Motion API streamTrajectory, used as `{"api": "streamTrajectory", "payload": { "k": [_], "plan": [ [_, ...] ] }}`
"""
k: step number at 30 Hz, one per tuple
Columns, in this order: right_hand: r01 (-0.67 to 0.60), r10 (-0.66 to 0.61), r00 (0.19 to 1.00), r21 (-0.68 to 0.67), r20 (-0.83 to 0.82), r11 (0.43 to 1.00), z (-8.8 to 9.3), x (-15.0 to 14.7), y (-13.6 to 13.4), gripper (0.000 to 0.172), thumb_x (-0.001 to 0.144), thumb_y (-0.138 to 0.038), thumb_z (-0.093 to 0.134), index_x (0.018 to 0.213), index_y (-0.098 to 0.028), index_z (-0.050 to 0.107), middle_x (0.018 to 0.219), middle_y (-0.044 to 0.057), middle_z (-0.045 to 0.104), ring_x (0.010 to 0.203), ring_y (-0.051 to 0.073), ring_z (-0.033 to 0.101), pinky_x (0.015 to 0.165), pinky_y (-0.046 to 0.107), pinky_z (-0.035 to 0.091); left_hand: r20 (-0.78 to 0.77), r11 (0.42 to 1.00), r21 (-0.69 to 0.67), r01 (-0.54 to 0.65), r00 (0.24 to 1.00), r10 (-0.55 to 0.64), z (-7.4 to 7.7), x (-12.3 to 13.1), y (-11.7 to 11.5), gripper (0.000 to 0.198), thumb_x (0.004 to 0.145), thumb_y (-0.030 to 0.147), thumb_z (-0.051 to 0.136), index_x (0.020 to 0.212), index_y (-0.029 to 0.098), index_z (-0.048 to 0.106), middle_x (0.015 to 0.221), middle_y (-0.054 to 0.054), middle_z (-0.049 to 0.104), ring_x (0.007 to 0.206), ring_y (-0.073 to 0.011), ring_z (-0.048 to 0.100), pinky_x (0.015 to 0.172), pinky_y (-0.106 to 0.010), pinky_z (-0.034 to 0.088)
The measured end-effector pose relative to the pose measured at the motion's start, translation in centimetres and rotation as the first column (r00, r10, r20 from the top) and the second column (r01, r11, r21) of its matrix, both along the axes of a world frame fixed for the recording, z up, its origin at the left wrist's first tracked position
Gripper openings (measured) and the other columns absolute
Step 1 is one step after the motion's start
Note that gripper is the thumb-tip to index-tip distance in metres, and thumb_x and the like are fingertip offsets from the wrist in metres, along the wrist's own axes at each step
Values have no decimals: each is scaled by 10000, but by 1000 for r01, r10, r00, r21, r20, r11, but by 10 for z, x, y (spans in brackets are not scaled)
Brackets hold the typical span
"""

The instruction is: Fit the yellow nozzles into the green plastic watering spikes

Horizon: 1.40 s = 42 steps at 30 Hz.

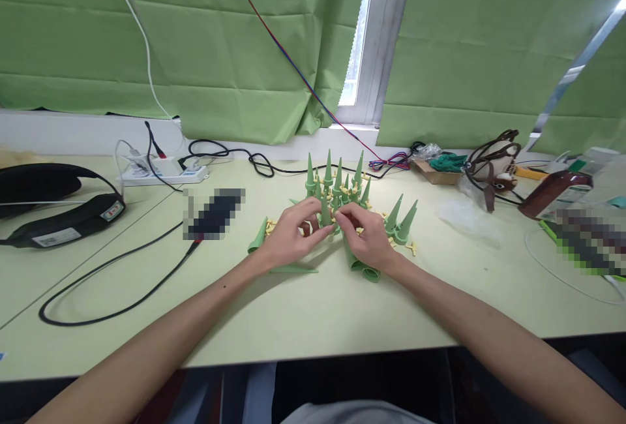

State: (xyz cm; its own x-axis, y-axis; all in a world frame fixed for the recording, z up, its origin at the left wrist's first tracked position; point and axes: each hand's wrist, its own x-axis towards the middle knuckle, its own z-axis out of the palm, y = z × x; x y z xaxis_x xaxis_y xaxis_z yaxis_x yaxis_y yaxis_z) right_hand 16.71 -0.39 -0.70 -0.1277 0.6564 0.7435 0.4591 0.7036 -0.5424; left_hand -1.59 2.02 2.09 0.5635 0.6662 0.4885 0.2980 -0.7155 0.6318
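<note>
In the middle of the table, my left hand point(296, 233) pinches a green plastic spike point(325, 211) between thumb and fingers, its tip pointing up. My right hand point(368, 233) is closed beside it, fingertips pressed together at the spike's side. A bit of yellow shows at those fingertips, seemingly a small yellow piece point(334, 220), mostly hidden. Behind my hands stand several similar green spikes point(328, 168), with small yellow T-shaped pieces among them. Two upright spikes point(405, 223) are right of my right hand. Hollow spikes point(370, 274) lie under my right wrist.
A tilted green spike point(258, 236) and a flat-lying one point(294, 270) are near my left forearm. Left are a cabled phone point(216, 213), a power strip point(163, 175) and a black headset-like band point(68, 222). A brown bottle point(555, 194) and plastic wrap point(469, 218) lie right.
</note>
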Motion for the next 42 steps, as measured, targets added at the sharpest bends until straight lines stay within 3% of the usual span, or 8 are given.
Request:
{"api": "streamTrajectory", "payload": {
  "k": [9,15,21,26,30,34,39,42],
  "plan": [
    [-4,4,1000,-12,19,1000,-1,1,1,196,960,-277,477,794,-195,540,631,-20,520,509,98,419,504,237,341,-55,963,269,30,998,-16,-8,-1,4,151,917,246,539,1032,205,628,1058,-68,578,643,-89,520,591,-242,450],
    [1,-1,1000,-30,-17,1000,-1,1,1,189,962,-279,477,809,-189,544,641,-18,518,517,96,427,507,239,352,-43,968,251,-18,999,30,-5,1,1,159,911,257,559,1055,206,602,1076,-61,546,581,-60,465,579,-238,447],
    [63,-64,995,-12,-76,998,1,0,0,179,960,-281,482,825,-184,550,655,-21,508,525,92,434,508,234,372,-4,998,-14,-61,998,61,0,1,1,283,878,352,601,1108,223,499,1120,-57,533,656,-90,551,534,-219,450],
    [99,-96,988,20,-123,995,1,0,1,156,959,-259,487,840,-182,552,682,-17,522,536,91,457,508,228,384,73,959,-284,-22,996,44,-4,0,8,341,857,420,631,1086,239,456,1133,-36,521,588,-58,535,505,-209,443],
    [101,-95,986,40,-138,994,1,1,1,134,958,-239,492,849,-187,550,655,-33,494,506,83,433,493,227,371,125,863,-496,90,992,-31,-1,1,8,323,889,500,562,1002,206,488,994,-32,566,530,-68,531,420,-199,387],
    [101,-93,987,57,-130,993,2,1,1,130,956,-228,496,849,-185,555,669,-27,504,520,85,434,504,229,376,130,730,-665,156,987,-93,4,1,6,521,929,617,386,809,144,566,747,-37,578,514,-104,539,416,-218,397],
    [52,-47,996,57,-75,997,2,1,1,136,960,-215,486,858,-182,571,690,-11,537,557,96,455,533,233,393,202,619,-747,243,970,-137,3,2,5,522,891,632,467,772,140,596,679,-39,586,515,-110,530,407,-213,383],
    [29,-26,999,62,-47,998,1,1,1,140,960,-203,483,857,-183,575,685,-9,545,567,101,467,546,235,398,225,591,-760,271,963,-152,1,1,6,503,887,616,493,754,141,588,668,-32,566,516,-108,529,401,-209,371]
  ]
}}
